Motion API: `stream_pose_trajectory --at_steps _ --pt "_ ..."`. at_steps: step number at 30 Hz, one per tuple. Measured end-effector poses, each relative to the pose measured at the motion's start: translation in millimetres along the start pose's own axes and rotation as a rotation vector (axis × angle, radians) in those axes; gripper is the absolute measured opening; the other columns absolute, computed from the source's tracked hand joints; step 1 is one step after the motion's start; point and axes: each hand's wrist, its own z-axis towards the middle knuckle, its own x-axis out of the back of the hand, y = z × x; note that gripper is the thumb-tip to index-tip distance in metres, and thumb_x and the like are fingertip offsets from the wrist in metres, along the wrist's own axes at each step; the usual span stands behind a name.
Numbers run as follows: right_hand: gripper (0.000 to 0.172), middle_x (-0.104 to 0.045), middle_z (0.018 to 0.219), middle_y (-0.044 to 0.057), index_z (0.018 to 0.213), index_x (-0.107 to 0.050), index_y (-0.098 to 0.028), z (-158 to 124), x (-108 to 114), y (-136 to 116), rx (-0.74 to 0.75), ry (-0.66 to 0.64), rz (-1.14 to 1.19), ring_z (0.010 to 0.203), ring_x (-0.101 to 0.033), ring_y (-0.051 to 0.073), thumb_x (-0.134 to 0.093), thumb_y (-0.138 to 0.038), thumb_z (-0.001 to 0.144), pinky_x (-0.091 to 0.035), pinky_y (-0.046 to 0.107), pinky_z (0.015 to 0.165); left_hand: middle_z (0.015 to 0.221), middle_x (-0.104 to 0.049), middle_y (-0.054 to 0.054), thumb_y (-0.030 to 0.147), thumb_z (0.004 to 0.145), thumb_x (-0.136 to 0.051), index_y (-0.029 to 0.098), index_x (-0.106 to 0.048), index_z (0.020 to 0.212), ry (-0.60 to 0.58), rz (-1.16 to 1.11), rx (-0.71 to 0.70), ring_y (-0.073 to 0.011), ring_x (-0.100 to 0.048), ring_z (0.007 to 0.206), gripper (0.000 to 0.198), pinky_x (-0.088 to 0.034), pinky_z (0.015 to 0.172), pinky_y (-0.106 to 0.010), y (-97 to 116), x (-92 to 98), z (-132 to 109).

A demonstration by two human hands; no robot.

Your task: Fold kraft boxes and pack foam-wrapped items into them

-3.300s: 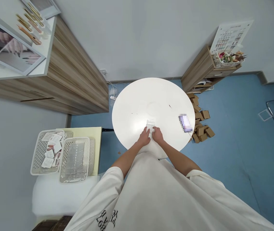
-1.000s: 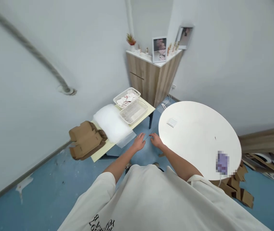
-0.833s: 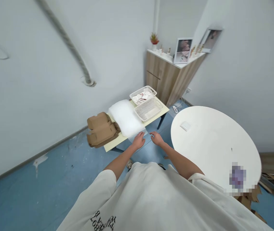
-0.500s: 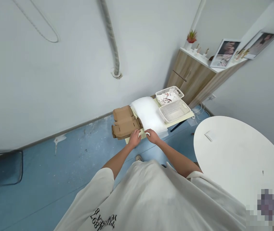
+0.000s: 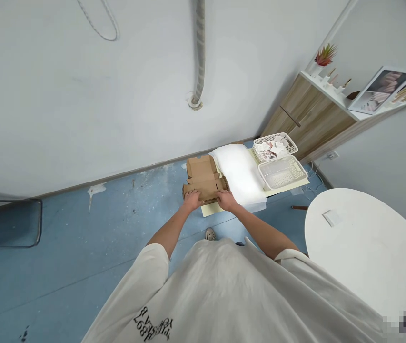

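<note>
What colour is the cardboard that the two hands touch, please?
The cardboard is plain brown, best seen in the head view.

The head-worn camera looks forward and steeply down, over a loose white cloth shirt (image 5: pixel 220 290) close at the bottom, towards a plain pale grey wall (image 5: pixel 145 85) farther off. The bare left hand (image 5: pixel 193 199) and bare right hand (image 5: pixel 227 200) sit just below centre; the right edge crops a round white table (image 5: pixel 367 243).

"897" on the white shirt (image 5: pixel 220 286)
</note>
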Motion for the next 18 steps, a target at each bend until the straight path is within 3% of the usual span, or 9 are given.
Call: stream_pose_trajectory --at_steps 5,8,12,18 --pt "0.030 -0.062 0.132 0.012 0.118 -0.068 -0.021 10.1 -4.4 1.6 -0.048 -0.024 -0.093 0.124 -0.051 0.031 -0.052 -0.023 0.092 -0.029 0.047 0.108 0.134 -0.059 -0.012 0.045 0.083 -0.064 0.022 -0.063 0.124 0.003 -0.057 -0.007 -0.0319 -0.052 0.128 0.047 -0.041 0.106 -0.041 -7.1 3.8 5.6" --pt "0.030 -0.064 0.128 0.015 0.116 -0.068 -0.020 13.6 -7.1 3.6 -0.082 -0.019 -0.119 0.123 -0.051 0.032 -0.049 -0.031 0.096 -0.026 0.050 0.109 0.130 -0.063 -0.012 0.033 0.090 -0.054 0.021 -0.065 0.122 0.021 -0.048 -0.061 -0.0297 -0.055 0.123 0.036 -0.040 0.107 -0.043 -9.9 1.7 3.0" --pt "0.031 -0.065 0.125 0.016 0.115 -0.069 -0.020 15.8 -10.3 5.0 -0.094 -0.018 -0.117 0.122 -0.051 0.033 -0.047 -0.032 0.096 -0.023 0.052 0.109 0.129 -0.062 -0.012 0.017 0.088 -0.048 0.023 -0.066 0.123 0.078 0.002 -0.155 -0.0288 -0.050 0.128 0.040 -0.030 0.115 -0.049 -9.0 -2.9 -8.1" --pt "0.034 -0.064 0.124 0.017 0.121 -0.068 -0.021 15.3 -9.1 5.2 -0.079 0.024 -0.093 0.121 -0.050 0.034 -0.050 -0.025 0.092 -0.018 0.053 0.112 0.128 -0.064 -0.010 0.013 0.090 -0.043 0.030 -0.066 0.125 0.158 0.022 -0.181 -0.0291 -0.046 0.132 0.044 -0.015 0.120 -0.057 -1.5 1.1 -25.6"
